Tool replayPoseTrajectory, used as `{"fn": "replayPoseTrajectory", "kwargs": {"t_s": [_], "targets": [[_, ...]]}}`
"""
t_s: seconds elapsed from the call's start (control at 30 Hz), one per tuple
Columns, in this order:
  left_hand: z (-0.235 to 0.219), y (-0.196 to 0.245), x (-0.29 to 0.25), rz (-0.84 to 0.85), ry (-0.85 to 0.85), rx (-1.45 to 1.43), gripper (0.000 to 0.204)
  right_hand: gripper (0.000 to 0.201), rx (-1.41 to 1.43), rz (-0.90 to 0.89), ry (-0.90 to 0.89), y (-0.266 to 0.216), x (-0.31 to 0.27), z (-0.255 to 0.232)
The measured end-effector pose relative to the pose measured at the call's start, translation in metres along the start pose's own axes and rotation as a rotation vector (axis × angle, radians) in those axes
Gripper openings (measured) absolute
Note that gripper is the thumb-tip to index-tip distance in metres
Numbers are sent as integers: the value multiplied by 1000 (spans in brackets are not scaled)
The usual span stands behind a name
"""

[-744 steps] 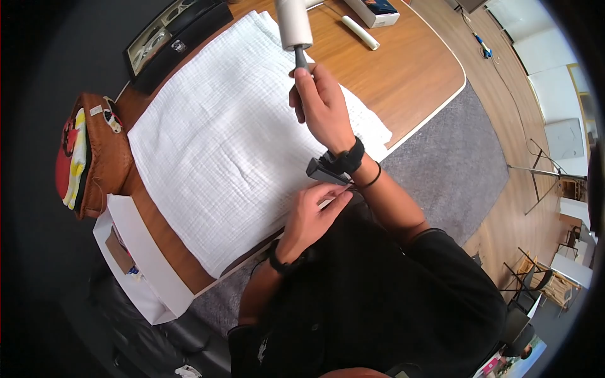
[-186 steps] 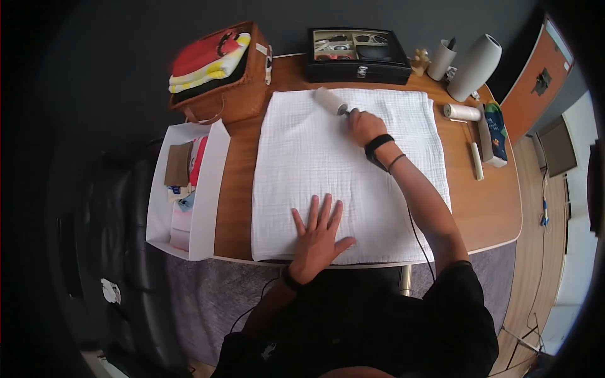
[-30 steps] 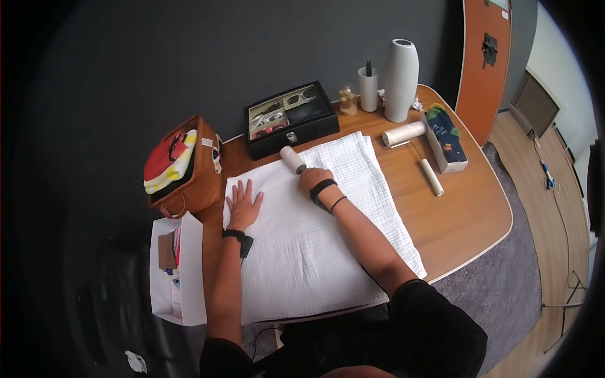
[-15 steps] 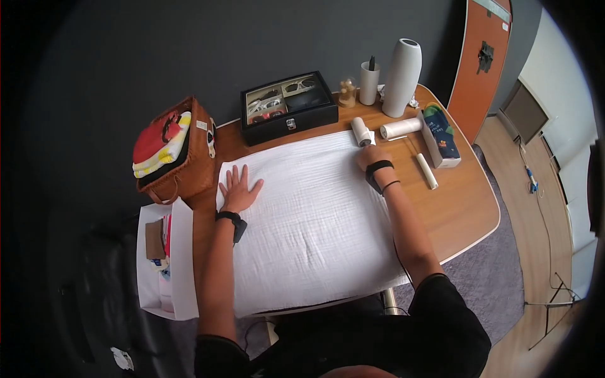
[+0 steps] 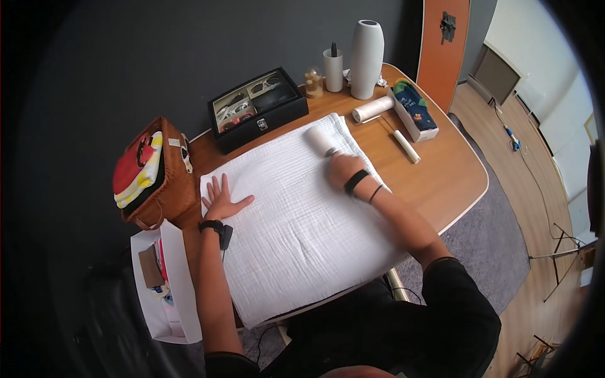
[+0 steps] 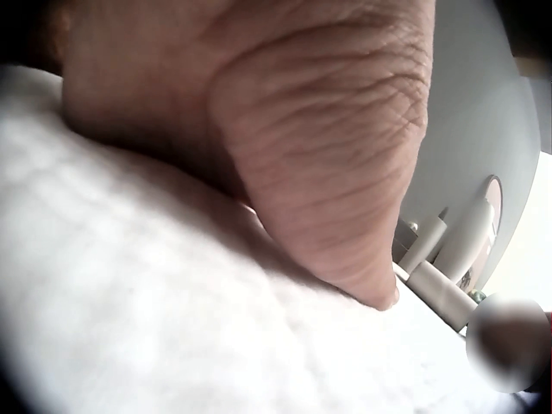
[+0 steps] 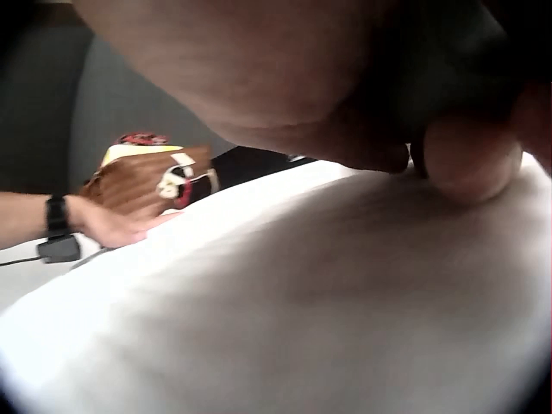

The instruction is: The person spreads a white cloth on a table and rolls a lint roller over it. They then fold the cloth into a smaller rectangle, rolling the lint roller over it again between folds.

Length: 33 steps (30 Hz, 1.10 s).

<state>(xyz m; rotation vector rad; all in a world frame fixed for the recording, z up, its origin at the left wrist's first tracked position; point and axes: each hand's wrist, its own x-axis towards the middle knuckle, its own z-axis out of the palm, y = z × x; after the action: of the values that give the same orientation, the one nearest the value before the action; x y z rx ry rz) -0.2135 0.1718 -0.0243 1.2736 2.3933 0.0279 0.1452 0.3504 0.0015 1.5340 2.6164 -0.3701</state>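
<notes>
Since half a second ago your right hand (image 5: 342,170) has drawn the lint roller (image 5: 321,140) back from the far right corner of the white cloth (image 5: 296,214) toward the middle of its far edge, and your head has swung, so the surface (image 5: 441,170) sits more slanted in view. Your right fingers are curled round the roller's handle, its white drum lying on the cloth just beyond your knuckles. Your left hand (image 5: 222,200) lies flat with fingers spread, pressing the cloth's left far corner, near the brown bag (image 5: 161,183). Beyond the cloth stands the black box (image 5: 258,107); to the right lie a spare roll (image 5: 373,109) and a carton (image 5: 413,110).
</notes>
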Motion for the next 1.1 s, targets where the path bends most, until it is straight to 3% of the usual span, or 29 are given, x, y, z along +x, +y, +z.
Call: {"fn": "replayPoseTrajectory", "kwargs": {"t_s": [0.07,0.1,0.2,0.27,0.33,0.4,0.43,0.53,0.63,0.8,0.9,1.0,1.1], "targets": [[0,1,0,-2,12,17,155,40,100,185,76,44,12,-13],[0,2,0,8,10,16,155,34,9,135,190,67,20,-6],[-2,-1,1,13,20,30,154,27,-149,122,187,75,-3,-11],[5,-10,9,34,19,45,148,29,23,40,138,68,-27,3],[11,-17,17,48,40,75,145,28,60,-211,180,59,-46,36],[19,-27,27,61,83,93,141,31,110,-375,19,44,-81,26],[20,-31,33,54,78,104,141,33,63,-356,-83,40,-95,13],[15,-21,24,6,63,79,139,36,88,-318,-91,62,-101,-1],[12,-12,18,-20,54,136,133,36,180,-89,-20,105,-77,-2],[15,-18,22,-8,61,107,137,31,115,39,211,128,-84,-26],[19,-28,32,5,69,128,135,31,180,-180,289,117,-90,-8],[22,-31,37,-8,87,165,130,33,208,-442,116,102,-107,-6],[22,-32,37,-3,91,156,127,38,195,-555,68,113,-94,7]]}}
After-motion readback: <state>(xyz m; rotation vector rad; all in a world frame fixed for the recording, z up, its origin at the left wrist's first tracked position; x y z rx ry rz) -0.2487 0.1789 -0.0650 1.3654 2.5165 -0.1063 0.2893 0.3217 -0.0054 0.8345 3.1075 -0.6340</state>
